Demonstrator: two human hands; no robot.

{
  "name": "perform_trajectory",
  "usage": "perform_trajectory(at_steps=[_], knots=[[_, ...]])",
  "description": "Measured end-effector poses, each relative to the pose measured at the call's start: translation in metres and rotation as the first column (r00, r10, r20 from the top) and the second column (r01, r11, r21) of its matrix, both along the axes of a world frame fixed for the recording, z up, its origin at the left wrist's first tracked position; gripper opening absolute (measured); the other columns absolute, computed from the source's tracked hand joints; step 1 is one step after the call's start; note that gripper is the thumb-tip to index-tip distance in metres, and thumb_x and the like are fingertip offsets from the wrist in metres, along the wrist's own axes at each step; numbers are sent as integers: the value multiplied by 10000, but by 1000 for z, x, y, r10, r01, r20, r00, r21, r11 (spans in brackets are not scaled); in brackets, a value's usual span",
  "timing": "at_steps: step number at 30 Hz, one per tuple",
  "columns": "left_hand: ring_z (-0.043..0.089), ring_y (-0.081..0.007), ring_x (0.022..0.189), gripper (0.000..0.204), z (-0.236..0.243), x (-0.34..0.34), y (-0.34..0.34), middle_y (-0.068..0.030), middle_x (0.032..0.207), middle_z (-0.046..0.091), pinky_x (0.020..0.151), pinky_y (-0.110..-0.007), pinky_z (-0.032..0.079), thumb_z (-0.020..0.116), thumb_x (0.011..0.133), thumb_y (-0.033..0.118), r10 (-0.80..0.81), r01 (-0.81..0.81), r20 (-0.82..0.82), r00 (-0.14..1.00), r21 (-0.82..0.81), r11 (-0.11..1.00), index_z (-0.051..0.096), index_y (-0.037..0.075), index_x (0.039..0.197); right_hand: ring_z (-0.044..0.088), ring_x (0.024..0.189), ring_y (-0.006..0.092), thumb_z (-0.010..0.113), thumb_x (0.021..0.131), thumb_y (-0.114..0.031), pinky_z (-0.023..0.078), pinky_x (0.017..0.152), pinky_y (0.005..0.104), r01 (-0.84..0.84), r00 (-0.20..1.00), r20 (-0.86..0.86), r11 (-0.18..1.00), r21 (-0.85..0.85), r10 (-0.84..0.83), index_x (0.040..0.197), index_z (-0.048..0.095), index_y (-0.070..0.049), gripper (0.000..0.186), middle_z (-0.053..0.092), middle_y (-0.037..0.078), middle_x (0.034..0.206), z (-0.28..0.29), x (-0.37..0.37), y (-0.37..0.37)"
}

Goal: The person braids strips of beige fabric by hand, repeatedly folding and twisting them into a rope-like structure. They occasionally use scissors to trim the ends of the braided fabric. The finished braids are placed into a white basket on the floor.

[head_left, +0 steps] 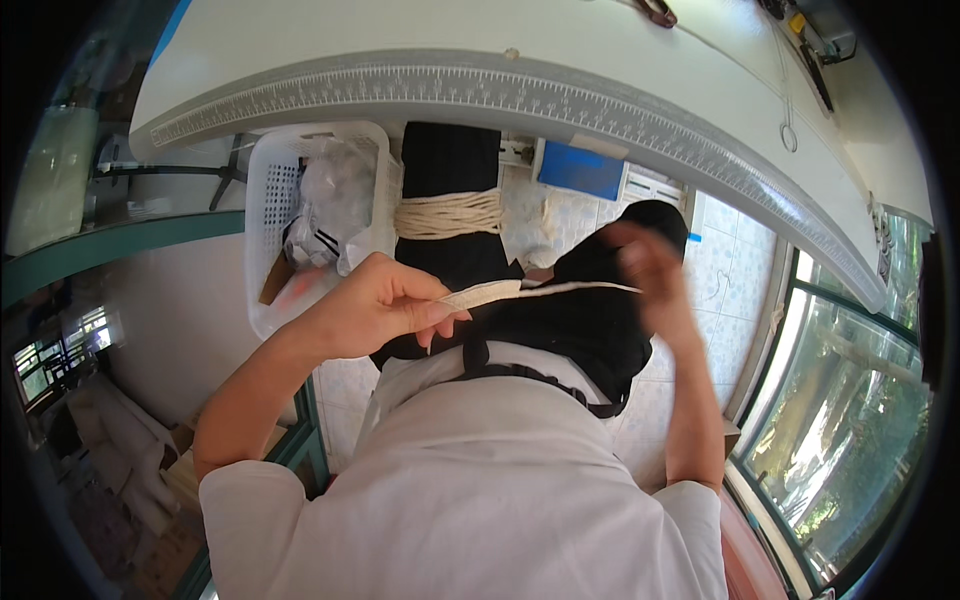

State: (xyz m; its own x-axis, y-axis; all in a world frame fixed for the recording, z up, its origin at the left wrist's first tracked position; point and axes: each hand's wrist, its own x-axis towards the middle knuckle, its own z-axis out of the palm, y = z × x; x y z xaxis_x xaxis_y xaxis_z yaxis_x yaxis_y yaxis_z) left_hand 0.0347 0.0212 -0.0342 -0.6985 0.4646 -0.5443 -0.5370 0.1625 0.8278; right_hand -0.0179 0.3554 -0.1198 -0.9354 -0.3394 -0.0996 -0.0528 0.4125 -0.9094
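Observation:
My left hand point(400, 305) is closed on a narrow cream woven piece point(488, 294), held across above my lap. A thin cream cord point(570, 286) runs from it to my right hand point(650, 280), which is smeared by motion, so its grip on the cord is unclear. Below the woven piece are my black-clad legs point(570, 340). A bundle of cream cord point(448, 212) lies across the black cloth over my left leg.
A white bench point(500, 25) with a long grey ruler edge point(420, 90) spans the top, holding scissors point(655, 12). A perforated plastic basket point(262, 230) with clear bags stands left. A blue box point(578, 168) sits under the bench; a glass window point(830, 420) is right.

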Motion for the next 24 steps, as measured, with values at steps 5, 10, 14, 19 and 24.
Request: perform_trajectory(at_steps=[5,10,14,19,24], knots=[[609,-114,689,168,0,-9,-23,-64,792,680,657,-256,485,598,925,81,-98,91,-74,992,-91,992,699,-31,999,618,734,347,647,880,-137,493,636,398,-462,883,-85,886,23,463,910,661,-18,123,645,159,776,28,15,-76],[578,-164,657,163,-10,-10,18,-86,709,640,643,-306,462,605,919,143,-237,199,-180,955,-206,958,689,8,882,623,651,322,663,793,-50,492,583,407,-537,807,-132,809,240,575,785,639,-43,27,646,119,714,50,13,-88],[522,-193,567,237,-22,-3,5,-110,608,571,573,-338,428,593,908,150,-266,211,-188,946,-269,940,628,2,726,635,643,304,660,739,-2,498,570,397,-511,823,-173,838,190,541,771,633,-56,68,636,120,688,48,8,-55],[562,-192,580,184,-69,44,-94,-98,592,578,579,-320,451,596,878,106,-183,42,-242,953,-490,871,640,18,723,557,609,142,552,890,42,452,595,295,-363,905,303,914,183,298,787,636,44,132,625,102,668,37,5,27],[652,-188,833,140,-57,17,-38,-142,928,668,718,-313,524,673,835,18,45,-296,-526,850,-405,865,679,-2,973,623,610,273,605,864,7,479,581,329,-592,801,175,715,372,572,834,651,21,56,656,133,699,75,1,-24]])
